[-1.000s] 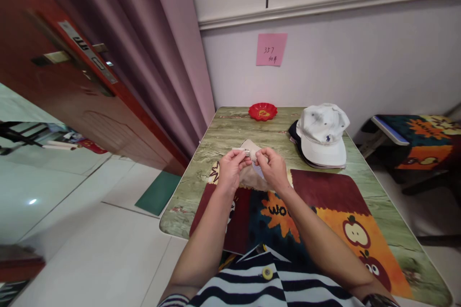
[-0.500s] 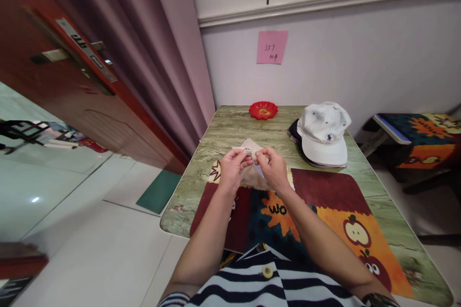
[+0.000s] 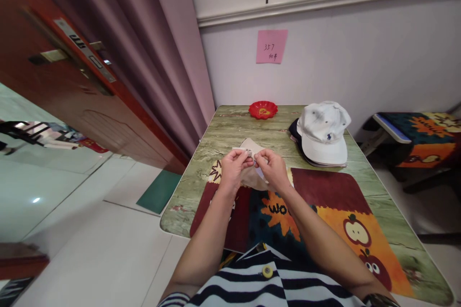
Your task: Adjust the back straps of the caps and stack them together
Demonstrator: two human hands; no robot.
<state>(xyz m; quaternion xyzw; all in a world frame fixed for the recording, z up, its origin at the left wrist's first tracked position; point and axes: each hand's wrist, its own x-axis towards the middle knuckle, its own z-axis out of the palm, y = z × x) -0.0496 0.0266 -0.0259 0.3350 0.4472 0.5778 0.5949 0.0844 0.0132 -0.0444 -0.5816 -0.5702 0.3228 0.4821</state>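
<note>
A beige cap [image 3: 253, 181] lies on the patterned mat beneath my hands, its brim pointing away from me. At its near-side strap, my left hand [image 3: 232, 165] pinches a small metal buckle [image 3: 248, 152] between thumb and fingers. Close beside it, my right hand [image 3: 271, 165] is closed in a pinch on the cap's strap, whose end is mostly covered by the fingertips. The two hands almost meet over the cap and hide much of it.
Stacked caps, a white cap [image 3: 324, 127] on top, sit at the table's right rear. A red scalloped dish [image 3: 263, 110] stands at the back edge. The colourful mat [image 3: 324, 187] covers the table's front. A wooden door [image 3: 90, 81] is at left, with a second table [image 3: 425, 129] at right.
My fingers have shifted slightly at the buckle, the right fingertips moving a little left toward it. The cap and the other things on the table stay in place.
</note>
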